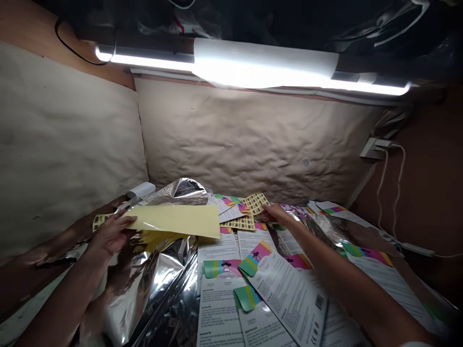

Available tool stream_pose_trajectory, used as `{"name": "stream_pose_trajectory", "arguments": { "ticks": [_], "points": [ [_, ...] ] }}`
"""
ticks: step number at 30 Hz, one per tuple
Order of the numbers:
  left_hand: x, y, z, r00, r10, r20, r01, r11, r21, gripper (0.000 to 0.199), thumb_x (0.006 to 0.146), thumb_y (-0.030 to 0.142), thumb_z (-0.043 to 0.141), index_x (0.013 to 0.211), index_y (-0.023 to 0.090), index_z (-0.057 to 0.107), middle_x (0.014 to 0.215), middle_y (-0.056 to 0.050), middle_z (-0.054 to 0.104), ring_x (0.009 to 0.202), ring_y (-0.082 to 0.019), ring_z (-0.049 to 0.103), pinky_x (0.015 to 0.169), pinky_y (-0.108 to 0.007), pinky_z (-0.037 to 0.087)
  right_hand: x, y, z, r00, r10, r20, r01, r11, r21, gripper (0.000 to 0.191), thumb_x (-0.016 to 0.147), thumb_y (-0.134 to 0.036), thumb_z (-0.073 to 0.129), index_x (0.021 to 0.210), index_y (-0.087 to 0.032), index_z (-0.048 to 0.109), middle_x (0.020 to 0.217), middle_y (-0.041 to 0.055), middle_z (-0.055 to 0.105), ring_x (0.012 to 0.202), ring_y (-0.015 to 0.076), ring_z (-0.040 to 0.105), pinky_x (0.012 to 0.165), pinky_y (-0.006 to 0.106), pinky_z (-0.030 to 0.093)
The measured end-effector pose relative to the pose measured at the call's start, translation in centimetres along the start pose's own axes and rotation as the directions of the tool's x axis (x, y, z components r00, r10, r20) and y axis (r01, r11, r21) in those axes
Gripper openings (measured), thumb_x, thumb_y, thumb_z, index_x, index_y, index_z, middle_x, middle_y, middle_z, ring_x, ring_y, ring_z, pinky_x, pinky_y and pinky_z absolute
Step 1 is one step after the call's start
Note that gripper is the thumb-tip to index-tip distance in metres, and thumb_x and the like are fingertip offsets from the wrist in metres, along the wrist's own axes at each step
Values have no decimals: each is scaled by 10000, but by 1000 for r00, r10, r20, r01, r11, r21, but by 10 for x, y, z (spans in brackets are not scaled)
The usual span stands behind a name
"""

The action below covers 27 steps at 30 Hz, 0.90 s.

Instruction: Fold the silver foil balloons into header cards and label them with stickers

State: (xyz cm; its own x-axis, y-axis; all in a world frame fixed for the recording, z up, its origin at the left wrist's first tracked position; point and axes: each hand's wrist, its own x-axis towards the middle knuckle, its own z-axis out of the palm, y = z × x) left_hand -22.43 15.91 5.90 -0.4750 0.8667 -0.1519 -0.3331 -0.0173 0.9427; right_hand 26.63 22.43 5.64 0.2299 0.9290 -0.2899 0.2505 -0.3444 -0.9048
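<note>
My left hand [108,233] is shut on the left end of a long pale yellow sheet [173,220], which it holds flat above a crumpled sheet of silver foil [148,284]. My right hand [275,213] reaches across a pile of printed white cards with rainbow-striped headers [285,299]. Its fingers lie extended, holding nothing that I can see, close to a yellow sticker sheet with small printed labels [238,222]. Another such sticker sheet [255,203] lies just beyond it. The cards overlap, and the lower ones are partly hidden.
Crumpled beige paper [253,144] lines the back wall beneath a bright tube light [260,70]. A wall socket [372,148] on the right feeds white cables [388,193]. A white roll [142,190] and more foil [177,192] stand at the back left.
</note>
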Motion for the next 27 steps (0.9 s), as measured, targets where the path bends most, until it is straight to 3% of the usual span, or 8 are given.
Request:
{"name": "stream_pose_trajectory", "arguments": {
  "ticks": [3,6,10,15,18,21,24,27],
  "points": [
    [-3,-3,-1,986,-98,133,80,988,130,761,616,-63,765,1313,149,543,901,-66,690,635,-178,672,500,-274,574,-11,3,-17,998,-53,40,56,996,-77,310,976,-382,560,933,-92,660,805,57,683,593,108,613,541,226,513],
    [-12,-6,3,913,-149,379,69,974,216,921,527,18,872,1362,154,509,1049,-127,700,793,-233,707,622,-297,599,-29,6,-10,979,-139,150,155,983,-98,400,944,-436,582,808,-76,691,700,107,705,523,123,617,480,206,477],
    [-52,5,24,761,-12,649,-84,990,117,1091,574,158,891,1505,234,327,1130,-105,689,961,-252,683,806,-313,567,-54,-3,19,898,-397,188,408,913,-21,290,820,-384,743,967,-136,720,1070,136,734,965,242,691,792,297,556],
    [-131,30,59,543,102,833,-361,924,122,1194,669,186,838,1571,293,62,879,-33,704,738,-184,652,677,-252,512,-93,-49,35,709,-674,207,660,738,140,528,815,-455,734,1287,-252,613,1392,71,582,1302,239,513,1070,342,410],
    [-163,33,73,441,79,894,-476,865,159,1117,720,217,801,1573,278,83,860,-43,693,726,-183,633,671,-265,500,-121,-72,36,590,-708,388,669,698,256,515,811,-522,708,1246,-252,650,1288,68,655,1152,235,618,940,322,494],
    [-177,29,83,414,13,910,-438,880,187,988,736,270,790,1552,279,233,910,-67,692,754,-196,648,671,-279,506,-140,-78,30,544,-674,500,649,716,257,387,764,-520,732,909,-162,749,854,48,740,743,175,667,655,241,499],
    [-183,27,93,365,-20,931,-366,916,164,860,706,336,818,1470,280,425,999,-97,702,899,-251,671,750,-331,523,-151,-68,16,604,-721,339,722,675,151,347,765,-487,711,740,-142,721,638,3,664,570,121,571,521,201,395],
    [-191,27,110,325,12,946,-360,926,112,681,710,409,813,1334,241,598,1062,-117,708,1102,-294,622,928,-395,483,-160,-52,-2,577,-806,131,814,581,-6,290,814,-436,668,792,-154,728,724,24,704,666,155,619,575,218,423]
  ]
}}
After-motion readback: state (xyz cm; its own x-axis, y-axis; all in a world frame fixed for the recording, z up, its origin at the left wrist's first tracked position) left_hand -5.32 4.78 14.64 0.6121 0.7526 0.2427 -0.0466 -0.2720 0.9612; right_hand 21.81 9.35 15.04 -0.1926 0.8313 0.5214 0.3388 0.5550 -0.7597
